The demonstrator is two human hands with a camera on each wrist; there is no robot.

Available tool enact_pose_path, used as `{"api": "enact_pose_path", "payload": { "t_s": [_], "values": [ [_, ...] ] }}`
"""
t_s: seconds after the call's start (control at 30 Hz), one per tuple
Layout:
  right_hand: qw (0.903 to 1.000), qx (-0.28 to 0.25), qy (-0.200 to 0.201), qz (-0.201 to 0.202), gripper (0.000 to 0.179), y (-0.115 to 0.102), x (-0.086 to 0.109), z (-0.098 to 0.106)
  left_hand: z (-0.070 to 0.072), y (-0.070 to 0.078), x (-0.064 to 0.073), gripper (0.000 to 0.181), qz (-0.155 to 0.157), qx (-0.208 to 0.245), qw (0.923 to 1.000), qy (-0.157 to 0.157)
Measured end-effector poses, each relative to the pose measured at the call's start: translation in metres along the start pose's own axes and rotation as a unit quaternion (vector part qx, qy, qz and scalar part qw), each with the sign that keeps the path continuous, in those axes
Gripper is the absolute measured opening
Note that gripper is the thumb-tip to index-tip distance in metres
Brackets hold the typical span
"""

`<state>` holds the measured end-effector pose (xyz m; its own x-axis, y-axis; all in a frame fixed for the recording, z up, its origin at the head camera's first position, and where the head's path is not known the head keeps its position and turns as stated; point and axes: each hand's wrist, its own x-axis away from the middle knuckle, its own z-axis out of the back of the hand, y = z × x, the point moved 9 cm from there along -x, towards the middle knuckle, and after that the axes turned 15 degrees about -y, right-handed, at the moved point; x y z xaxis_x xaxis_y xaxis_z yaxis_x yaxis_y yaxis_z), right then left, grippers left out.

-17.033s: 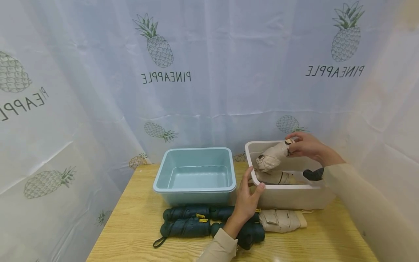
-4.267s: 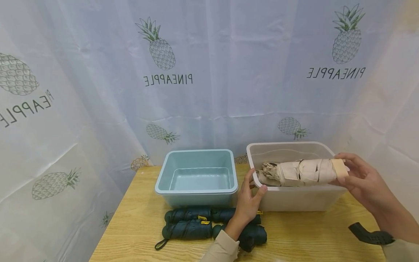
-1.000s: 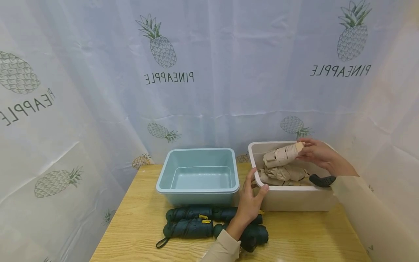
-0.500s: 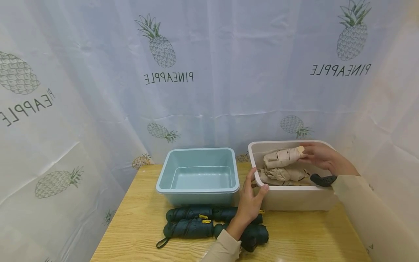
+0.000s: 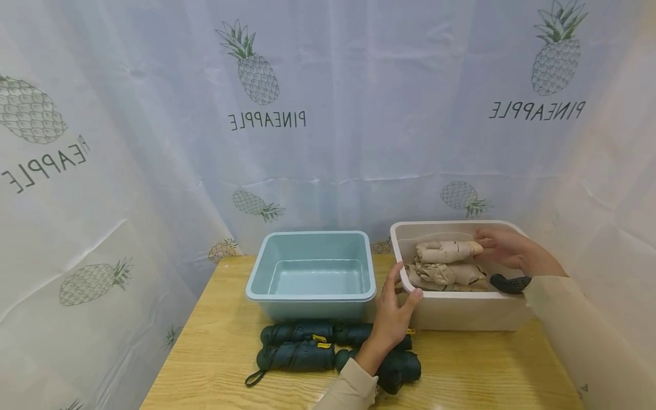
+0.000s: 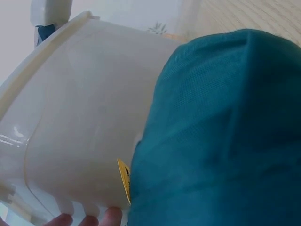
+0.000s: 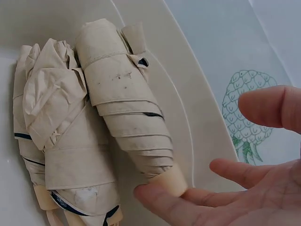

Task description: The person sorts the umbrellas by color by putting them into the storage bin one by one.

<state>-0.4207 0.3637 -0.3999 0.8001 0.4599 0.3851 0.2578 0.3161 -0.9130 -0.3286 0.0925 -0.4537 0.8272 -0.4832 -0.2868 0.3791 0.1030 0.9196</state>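
Observation:
Inside the white storage bin [image 5: 466, 312] lie three folded beige umbrellas, seen up close in the right wrist view. The rearmost umbrella [image 7: 124, 103] has its pale handle end right at my right hand's fingertips. That right hand [image 5: 504, 249] is spread, thumb apart, with nothing gripped. The two other umbrellas, a middle one [image 7: 77, 136] and an outer one [image 7: 29, 155], lie side by side. My left hand [image 5: 392, 316] holds the bin's front left corner, thumb at the front rim and fingers along the side wall. Its wrist passes over a dark green folded umbrella [image 5: 400, 367].
An empty light blue bin [image 5: 315, 309] stands left of the white one. In front of it, several dark green folded umbrellas [image 5: 297, 357] lie in two rows on the wooden table [image 5: 205, 341]. A pineapple-print curtain [image 5: 348, 142] hangs behind and at the sides.
Over the last second my right hand lowered the beige umbrella into the bin's rear and let go of it. Earlier, a beige umbrella lay on the table front. My left hand stayed put.

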Motion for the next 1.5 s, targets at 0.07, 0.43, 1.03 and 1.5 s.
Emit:
{"api": "enact_pose_path", "payload": {
  "t_s": [0.07, 0.43, 1.03, 1.5],
  "values": [
    [0.9998, 0.007, -0.009, -0.017, 0.069, 0.001, 0.003, -0.001, 0.0, 0.0, 0.001, 0.066, 0.004, 0.002, 1.0, -0.001],
    [0.9983, 0.057, 0.006, -0.007, 0.074, -0.017, 0.017, -0.008, -0.002, 0.0, 0.0, 0.066, 0.011, 0.003, 0.9999, -0.002],
    [0.948, 0.05, 0.007, 0.314, 0.029, -0.072, 0.081, -0.087, 0.0, 0.008, 0.005, 0.072, 0.042, 0.012, 0.9988, -0.019],
    [0.8403, -0.051, -0.111, 0.528, 0.044, -0.063, 0.096, -0.158, 0.031, 0.045, 0.062, 0.055, 0.092, -0.097, 0.9857, -0.103]
  ]
}}
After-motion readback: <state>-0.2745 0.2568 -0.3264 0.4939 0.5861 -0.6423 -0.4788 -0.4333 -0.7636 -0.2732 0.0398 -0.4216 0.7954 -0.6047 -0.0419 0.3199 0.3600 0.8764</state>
